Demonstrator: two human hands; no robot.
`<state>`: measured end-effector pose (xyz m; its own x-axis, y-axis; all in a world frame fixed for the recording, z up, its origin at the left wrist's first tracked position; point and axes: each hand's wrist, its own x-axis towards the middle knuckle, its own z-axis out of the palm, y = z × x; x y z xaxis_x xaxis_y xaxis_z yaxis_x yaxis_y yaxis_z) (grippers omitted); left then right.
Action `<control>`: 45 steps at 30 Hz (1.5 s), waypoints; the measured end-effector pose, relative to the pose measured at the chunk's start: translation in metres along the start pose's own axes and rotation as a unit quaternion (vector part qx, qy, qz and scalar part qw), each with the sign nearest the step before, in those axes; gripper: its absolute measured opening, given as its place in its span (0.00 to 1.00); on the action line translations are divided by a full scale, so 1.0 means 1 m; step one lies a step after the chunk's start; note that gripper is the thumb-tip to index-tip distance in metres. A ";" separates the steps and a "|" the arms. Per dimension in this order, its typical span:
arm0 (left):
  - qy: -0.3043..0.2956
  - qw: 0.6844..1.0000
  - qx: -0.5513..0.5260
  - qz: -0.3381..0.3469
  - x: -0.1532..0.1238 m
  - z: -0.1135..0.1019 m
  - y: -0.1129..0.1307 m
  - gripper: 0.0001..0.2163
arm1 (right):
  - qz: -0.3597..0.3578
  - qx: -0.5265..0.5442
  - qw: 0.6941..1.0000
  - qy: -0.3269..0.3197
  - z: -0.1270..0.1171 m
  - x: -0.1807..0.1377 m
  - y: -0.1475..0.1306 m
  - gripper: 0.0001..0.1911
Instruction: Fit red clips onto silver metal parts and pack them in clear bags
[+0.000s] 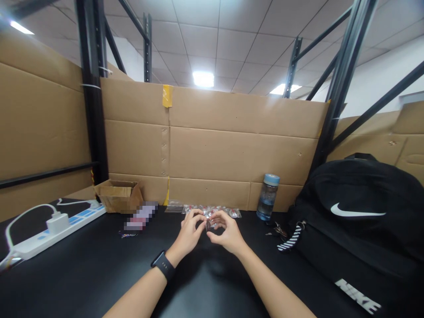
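Head view: both hands meet over the middle of the desk [126,269]. Left hand [190,227]: fingers curled, thumb and fingertips narrowed on a small item [208,225], partly dark, too small to identify. Right hand [228,232]: rounded grip, thumb and fingertips apparently on the same item from its side. Item sits between the hands, seemingly off the desk. Row of clear packets [234,213] just beyond the hands. Bottle [267,198] farther out, right of the right hand; cardboard box [119,196] well left of the left hand.

Progress: item picked up, that part done; handling looks midway, item not yet set down. Whether the packets are finished or waiting, cannot tell.
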<state>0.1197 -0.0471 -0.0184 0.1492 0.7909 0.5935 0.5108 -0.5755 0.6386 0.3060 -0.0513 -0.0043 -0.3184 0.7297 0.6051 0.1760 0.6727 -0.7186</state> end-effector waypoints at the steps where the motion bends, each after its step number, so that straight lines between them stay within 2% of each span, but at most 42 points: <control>1: 0.004 1.000 0.018 -0.006 0.000 0.000 0.000 0.10 | 0.001 0.003 1.000 -0.002 0.000 0.000 0.000 0.20; 7: 0.006 0.996 0.091 -0.017 -0.003 -0.001 0.005 0.07 | -0.008 0.021 1.000 0.001 0.002 0.001 0.000 0.12; 12: 0.021 0.995 0.102 -0.001 -0.004 -0.002 0.012 0.07 | 0.020 0.051 0.998 0.023 0.005 0.001 0.006 0.12; 16: 0.017 0.997 0.079 0.016 -0.005 -0.003 0.015 0.06 | 0.045 0.092 0.995 0.018 0.007 0.001 0.010 0.13; 21: 0.004 1.000 0.020 0.003 -0.005 -0.001 0.016 0.07 | 0.051 0.129 0.990 0.026 0.008 0.002 0.009 0.14; 25: 0.029 0.998 -0.055 -0.005 -0.003 -0.003 0.016 0.05 | 0.062 0.144 0.987 0.039 0.007 0.003 0.005 0.15; 30: 0.046 0.996 -0.061 -0.044 -0.001 -0.007 0.013 0.07 | 0.076 0.157 0.983 0.052 0.004 0.005 0.006 0.15; 37: 0.031 0.991 -0.120 -0.039 -0.002 -0.004 0.011 0.08 | 0.078 0.171 0.981 0.054 0.003 0.004 0.009 0.16; 41: 0.018 0.995 -0.092 -0.045 -0.002 -0.003 0.012 0.06 | 0.075 0.173 0.981 0.049 0.004 0.003 0.007 0.15; 45: 0.031 0.998 -0.051 -0.002 -0.002 -0.003 0.010 0.05 | 0.071 0.171 0.982 0.047 0.007 0.003 0.006 0.15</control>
<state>0.1221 -0.0552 -0.0122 0.0930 0.7808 0.6178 0.4224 -0.5928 0.6857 0.2999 -0.0460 -0.0093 -0.2230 0.8316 0.5086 -0.1161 0.4954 -0.8609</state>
